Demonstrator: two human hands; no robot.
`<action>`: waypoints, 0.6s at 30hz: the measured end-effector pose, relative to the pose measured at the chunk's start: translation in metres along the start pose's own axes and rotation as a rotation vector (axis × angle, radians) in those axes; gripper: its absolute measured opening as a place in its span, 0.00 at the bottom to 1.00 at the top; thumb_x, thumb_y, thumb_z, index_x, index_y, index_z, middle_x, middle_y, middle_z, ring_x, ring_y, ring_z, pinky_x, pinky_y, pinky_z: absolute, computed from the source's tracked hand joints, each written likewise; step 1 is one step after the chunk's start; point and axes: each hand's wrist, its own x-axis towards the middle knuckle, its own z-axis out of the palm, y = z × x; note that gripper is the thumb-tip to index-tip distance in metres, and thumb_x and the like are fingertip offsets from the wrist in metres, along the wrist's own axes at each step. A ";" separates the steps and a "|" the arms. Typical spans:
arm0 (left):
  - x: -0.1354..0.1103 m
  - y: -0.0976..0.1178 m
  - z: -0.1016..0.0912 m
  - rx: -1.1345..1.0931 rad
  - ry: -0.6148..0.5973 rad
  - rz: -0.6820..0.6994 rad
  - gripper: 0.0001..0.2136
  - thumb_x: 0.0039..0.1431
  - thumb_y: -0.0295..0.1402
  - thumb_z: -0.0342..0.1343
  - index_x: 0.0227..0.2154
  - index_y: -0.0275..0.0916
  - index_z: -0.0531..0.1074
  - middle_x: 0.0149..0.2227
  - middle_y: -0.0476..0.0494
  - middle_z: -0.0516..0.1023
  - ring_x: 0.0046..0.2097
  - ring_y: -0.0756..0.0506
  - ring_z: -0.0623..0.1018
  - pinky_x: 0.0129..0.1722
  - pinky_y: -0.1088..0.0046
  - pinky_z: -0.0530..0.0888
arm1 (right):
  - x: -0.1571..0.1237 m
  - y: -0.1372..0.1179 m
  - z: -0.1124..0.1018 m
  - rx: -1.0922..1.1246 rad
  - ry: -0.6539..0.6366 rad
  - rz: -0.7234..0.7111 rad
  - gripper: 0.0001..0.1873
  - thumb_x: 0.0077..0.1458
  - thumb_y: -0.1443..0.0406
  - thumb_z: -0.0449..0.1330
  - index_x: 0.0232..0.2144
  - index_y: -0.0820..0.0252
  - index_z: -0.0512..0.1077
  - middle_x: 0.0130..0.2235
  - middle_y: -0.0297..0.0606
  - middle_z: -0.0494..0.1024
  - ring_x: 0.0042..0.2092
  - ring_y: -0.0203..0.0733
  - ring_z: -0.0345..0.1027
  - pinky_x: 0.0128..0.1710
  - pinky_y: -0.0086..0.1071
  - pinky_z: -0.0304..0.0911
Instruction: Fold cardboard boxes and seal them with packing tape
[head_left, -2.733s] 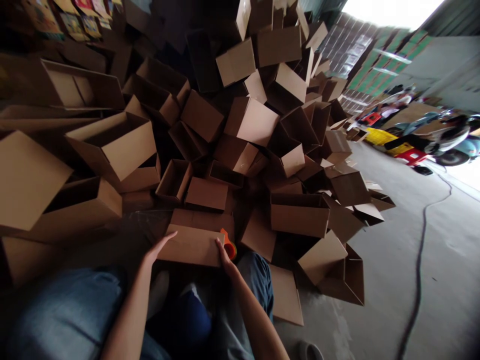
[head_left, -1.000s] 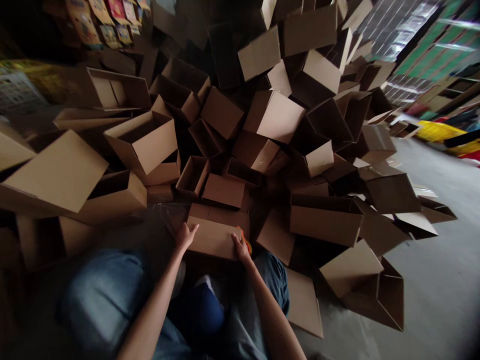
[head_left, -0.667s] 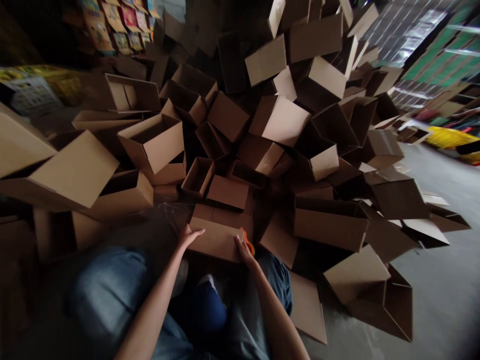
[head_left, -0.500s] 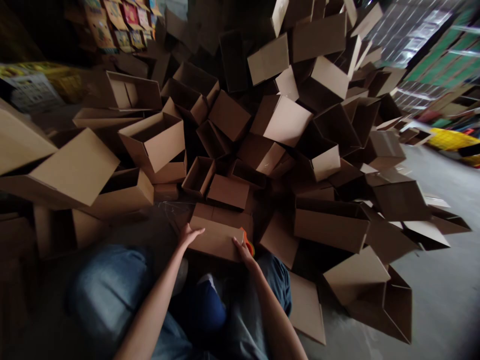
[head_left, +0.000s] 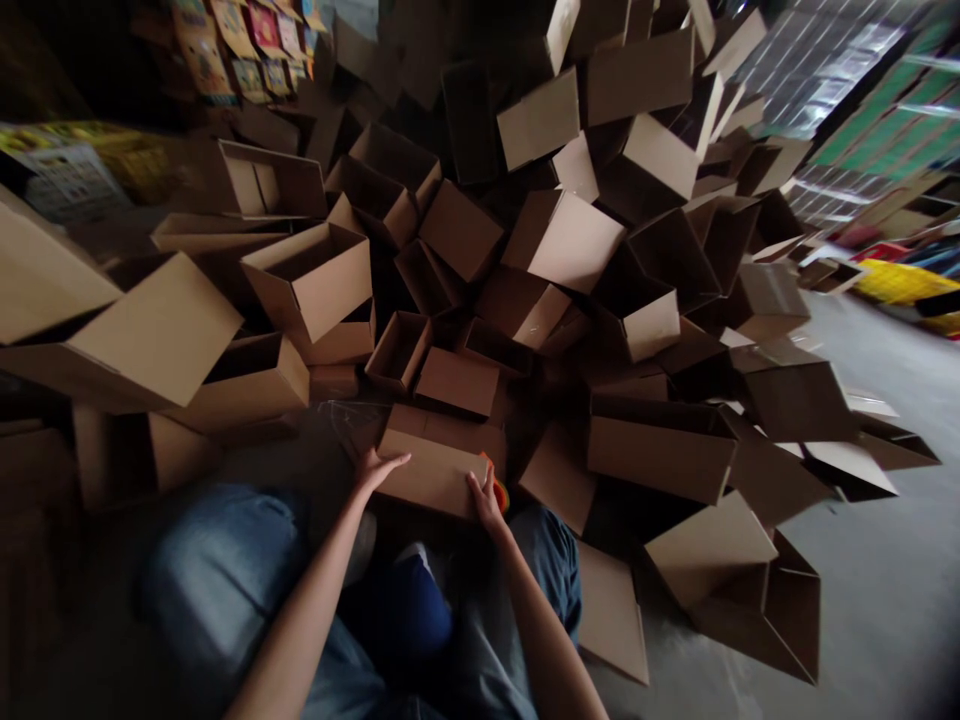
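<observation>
A brown cardboard box (head_left: 431, 475) sits in front of my bent knees, its long side facing me. My left hand (head_left: 375, 470) grips its left end, thumb stretched along the upper face and the other fingers hidden behind the edge. At the right end my right hand (head_left: 486, 495) is closed on the same box, with the thumb on the near face. Just behind that hand shows an orange object with a yellow-green round edge (head_left: 502, 494). It is mostly covered, so I cannot tell its kind.
Many open cardboard boxes (head_left: 307, 285) lie heaped ahead and to both sides. A flat cardboard piece (head_left: 611, 610) lies by my right knee. Grey floor (head_left: 885, 560) shows at the right. Yellow items (head_left: 904, 282) stand far right, and colourful printed packs (head_left: 240, 45) hang at the back left.
Both hands stay on the cardboard box, which has hardly moved. My right hand has shifted very slightly; the view has turned a little.
</observation>
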 end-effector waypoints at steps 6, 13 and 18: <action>-0.003 -0.008 0.003 -0.107 -0.035 0.078 0.20 0.48 0.41 0.69 0.42 0.35 0.78 0.43 0.36 0.83 0.48 0.35 0.81 0.49 0.61 0.77 | -0.007 0.011 0.011 -0.076 0.129 -0.041 0.55 0.49 0.44 0.60 0.71 0.60 0.45 0.68 0.43 0.56 0.70 0.48 0.48 0.67 0.39 0.44; -0.001 -0.012 0.004 -0.155 -0.056 0.111 0.18 0.49 0.40 0.68 0.40 0.33 0.79 0.42 0.36 0.83 0.48 0.35 0.81 0.49 0.61 0.77 | -0.004 0.012 0.012 -0.060 0.141 -0.035 0.54 0.50 0.45 0.60 0.71 0.59 0.44 0.68 0.42 0.56 0.70 0.48 0.47 0.67 0.40 0.44; -0.001 -0.012 0.004 -0.154 -0.037 0.094 0.20 0.47 0.41 0.69 0.41 0.33 0.79 0.42 0.35 0.83 0.49 0.34 0.81 0.49 0.60 0.77 | 0.001 0.014 0.010 0.019 0.086 -0.047 0.58 0.48 0.45 0.61 0.71 0.62 0.40 0.72 0.39 0.43 0.72 0.41 0.36 0.69 0.35 0.38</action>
